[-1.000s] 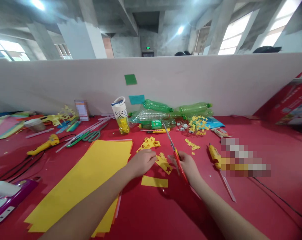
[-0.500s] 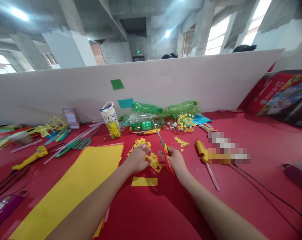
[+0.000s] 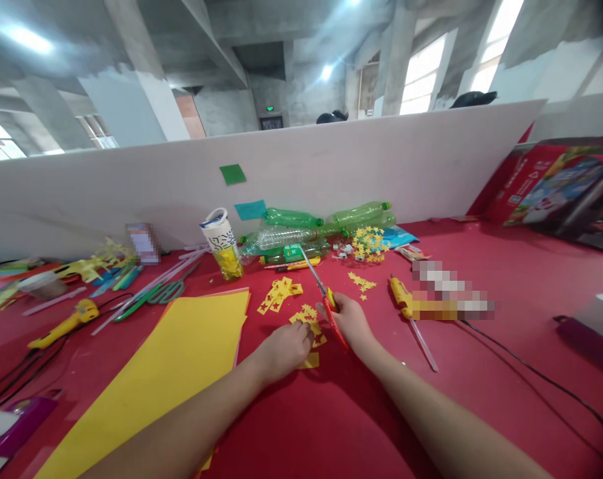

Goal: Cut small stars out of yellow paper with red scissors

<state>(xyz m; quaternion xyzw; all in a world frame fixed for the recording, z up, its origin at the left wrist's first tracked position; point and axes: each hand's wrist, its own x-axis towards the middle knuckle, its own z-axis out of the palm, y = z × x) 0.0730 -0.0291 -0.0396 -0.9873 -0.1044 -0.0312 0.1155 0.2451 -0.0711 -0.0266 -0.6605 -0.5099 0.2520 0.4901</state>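
My right hand point(image 3: 351, 319) grips a pair of scissors point(image 3: 333, 319) with red and yellow handles, the blades pointing away towards the bottles. Low over the red table, my left hand point(image 3: 291, 347) has its fingers curled down beside a small pile of yellow paper stars and punched strips point(image 3: 306, 315). Its fingertips are partly hidden, so I cannot make out what they hold. A plain yellow paper strip point(image 3: 310, 361) lies partly under that hand. Farther off are yellow strips with star-shaped holes point(image 3: 280, 294) and loose yellow stars point(image 3: 362, 282).
Yellow sheets point(image 3: 182, 346) lie at left, near green-handled scissors point(image 3: 136, 303) and a yellow glue gun point(image 3: 64, 324). Another glue gun point(image 3: 400, 296) lies right. Green plastic bottles point(image 3: 294, 217), a patterned cup point(image 3: 220, 236) and a star heap point(image 3: 369, 245) stand before a white partition point(image 3: 132, 186).
My left hand has moved down and towards me, from between the yellow paper piles to over the plain strip, uncovering the punched strips. The right hand still holds the scissors. The view has shifted slightly.
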